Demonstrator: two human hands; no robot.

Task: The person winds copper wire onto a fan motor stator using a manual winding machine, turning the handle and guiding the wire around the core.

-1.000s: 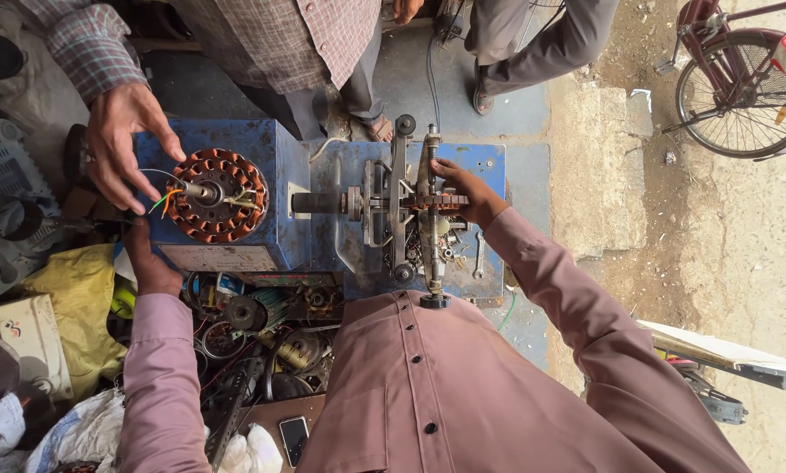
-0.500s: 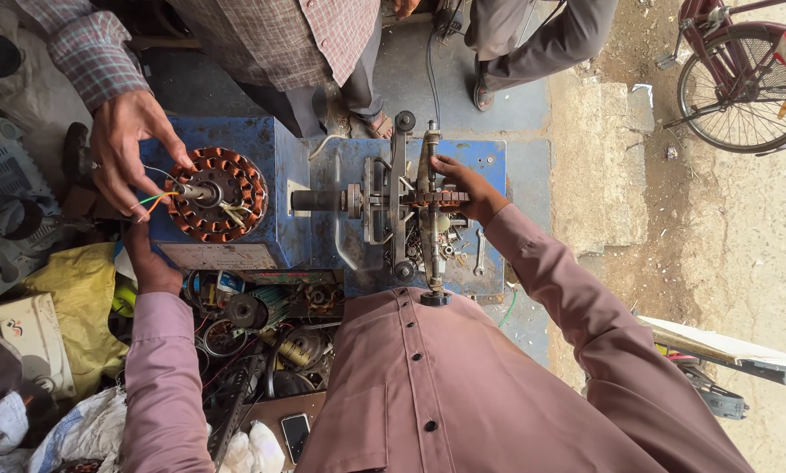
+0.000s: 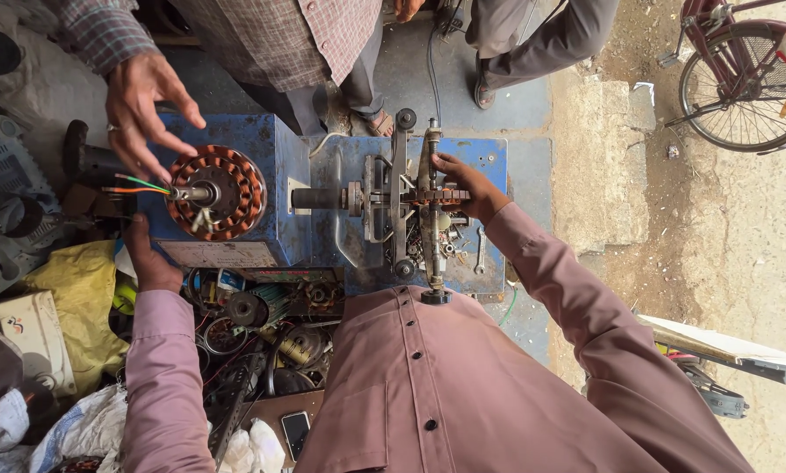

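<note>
Two hands of the person wearing the camera show, both in mauve sleeves. The right hand (image 3: 465, 186) is closed around the hand crank (image 3: 431, 197) of a blue winding machine (image 3: 323, 175), fingers wrapped over the metal so the grip part itself is hidden. The left hand (image 3: 149, 256) rests against the lower left corner of the machine's blue housing, just below the round copper-wound stator (image 3: 216, 193) mounted on the spindle; whether its fingers are curled or flat cannot be told, since they lie under the edge. Another person's hand (image 3: 139, 105), in a checked sleeve, hovers with spread fingers above the stator's left side, near green and orange wires (image 3: 134, 186). That person is cut off above the waist. Below the machine lies a heap of motor parts (image 3: 270, 324), tangled and hard to separate, with a phone (image 3: 295, 431) at the bottom. A bicycle wheel (image 3: 743, 83) is partly cropped at upper right.
</note>
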